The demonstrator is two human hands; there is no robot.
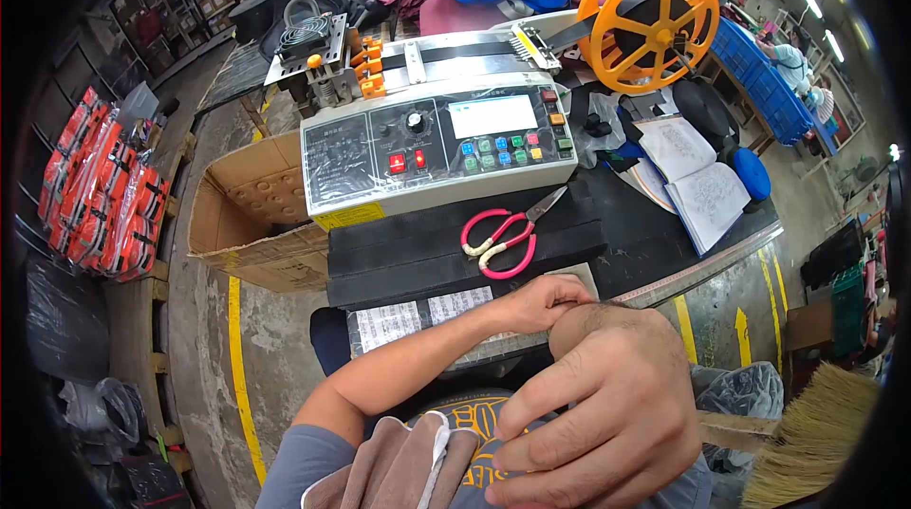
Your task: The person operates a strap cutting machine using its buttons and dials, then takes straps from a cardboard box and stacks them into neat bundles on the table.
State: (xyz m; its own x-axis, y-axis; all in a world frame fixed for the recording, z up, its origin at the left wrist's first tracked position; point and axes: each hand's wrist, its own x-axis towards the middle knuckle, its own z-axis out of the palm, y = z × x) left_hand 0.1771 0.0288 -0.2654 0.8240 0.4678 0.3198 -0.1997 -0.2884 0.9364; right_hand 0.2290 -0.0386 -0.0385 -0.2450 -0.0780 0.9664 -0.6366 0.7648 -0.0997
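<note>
While both hands are together at the near edge of the bench, the strap machine (436, 153) stands beyond them, apart from either. From where I stand, the left hand (543, 305) is bent over with its fingers curled next to the right forearm; whether it grips the arm or merely passes in front cannot be told. The right hand (607, 395) hangs in front of the chest, back outward and fingers half bent; its palm is hidden, so any small item inside cannot be confirmed.

Scissors (529, 218) lie on the black bench covering (399, 267), between the hands and the control panel, loops toward the operator and blades pointing away. That orientation seems sound: should they be required, lift by the loops and keep the tips directed outward.

The black strap (460, 52) runs from the orange reel (661, 33) across the top of the machine. For good handling, it should lie flat and square in its guides, and the reel should be free to turn. Fingers are best kept clear of the mechanism at the left end. The brown cloth (365, 471) at the operator's chest could snag if leaned over the deck; hold it back. Keep the printed sheets (389, 324) from sliding underfoot.
</note>
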